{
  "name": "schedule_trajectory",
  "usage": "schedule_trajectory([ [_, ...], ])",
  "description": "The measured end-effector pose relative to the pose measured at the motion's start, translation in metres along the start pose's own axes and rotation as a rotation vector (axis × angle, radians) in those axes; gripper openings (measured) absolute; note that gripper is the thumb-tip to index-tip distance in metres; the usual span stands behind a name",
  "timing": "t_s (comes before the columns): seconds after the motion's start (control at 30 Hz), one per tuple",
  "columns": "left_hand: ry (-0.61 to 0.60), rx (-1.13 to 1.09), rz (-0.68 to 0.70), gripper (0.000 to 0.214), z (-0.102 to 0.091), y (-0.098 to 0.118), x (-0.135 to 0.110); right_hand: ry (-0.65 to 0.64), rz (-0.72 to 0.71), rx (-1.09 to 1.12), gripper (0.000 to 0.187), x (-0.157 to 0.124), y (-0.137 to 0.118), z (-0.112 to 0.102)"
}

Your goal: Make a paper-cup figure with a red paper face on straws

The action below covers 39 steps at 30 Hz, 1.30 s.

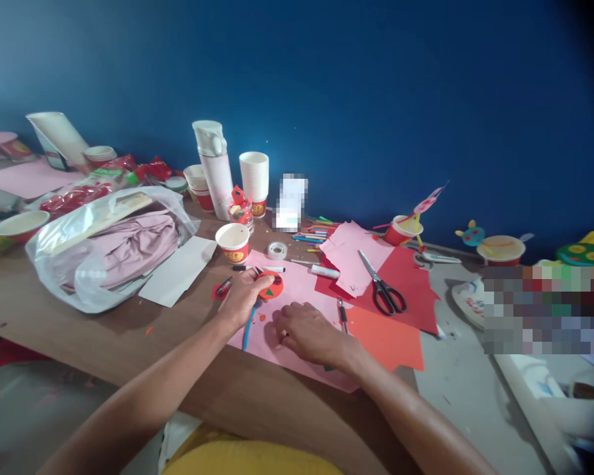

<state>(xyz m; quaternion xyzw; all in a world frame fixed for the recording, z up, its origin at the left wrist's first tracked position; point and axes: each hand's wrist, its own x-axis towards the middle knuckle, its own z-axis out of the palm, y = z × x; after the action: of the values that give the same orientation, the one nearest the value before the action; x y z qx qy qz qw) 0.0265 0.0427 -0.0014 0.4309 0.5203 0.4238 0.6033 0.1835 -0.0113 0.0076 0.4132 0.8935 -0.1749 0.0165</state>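
Observation:
My left hand (242, 297) pinches an orange paper disc (272, 287) bearing dark shapes and a green triangle. Below that hand, a blue strip (249, 328) runs down across pink paper (297, 356). On the same paper rests my right hand (309, 333), its fingers curled under; anything they hold is hidden. Right of it lies a craft knife or pen (343, 315), too small to tell which. A dark marker (224, 285) is beside my left hand. A white glue stick (325, 271) and a tape roll (277, 250) lie beyond my hands.
Black-handled scissors (389, 295) lie on red paper (416, 290). A paper cup (232, 243), a stack of cups (254, 178) and a white flask (216, 175) stand behind. A filled plastic bag (79, 284) takes up the left. Colored pens (314, 235) lie near the wall.

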Motion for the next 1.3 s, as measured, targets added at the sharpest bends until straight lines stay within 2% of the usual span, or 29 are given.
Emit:
schedule_trajectory([
  [0.27,0.046,0.06,0.018,0.025,0.008,0.016,-0.007,0.01,-0.003,-0.053,0.014,-0.001,-0.005,-0.001],
  [0.5,-0.003,0.003,0.068,0.018,0.011,0.019,0.0,-0.008,-0.017,-0.028,0.018,-0.003,-0.002,0.002],
  [0.67,-0.004,-0.008,0.056,0.016,0.016,0.025,0.002,-0.019,-0.012,0.063,0.02,-0.008,0.001,-0.009],
  [0.8,-0.057,-0.037,0.046,0.017,0.017,0.026,0.002,0.081,0.041,0.323,0.022,-0.015,0.014,-0.035],
  [0.9,-0.117,-0.101,0.008,0.018,0.018,0.022,0.003,0.208,0.156,0.688,0.016,-0.021,0.03,-0.053],
  [0.97,-0.096,-0.131,-0.06,0.017,0.019,0.019,0.004,0.289,0.21,0.902,0.011,-0.021,0.04,-0.058],
  [1.13,-0.045,-0.072,-0.142,0.017,0.021,0.017,0.002,0.481,0.325,1.285,0.004,-0.011,0.053,-0.049],
  [1.3,-0.069,-0.004,-0.198,0.021,0.021,0.015,-0.002,0.608,0.385,1.439,0.003,0.001,0.052,-0.035],
])
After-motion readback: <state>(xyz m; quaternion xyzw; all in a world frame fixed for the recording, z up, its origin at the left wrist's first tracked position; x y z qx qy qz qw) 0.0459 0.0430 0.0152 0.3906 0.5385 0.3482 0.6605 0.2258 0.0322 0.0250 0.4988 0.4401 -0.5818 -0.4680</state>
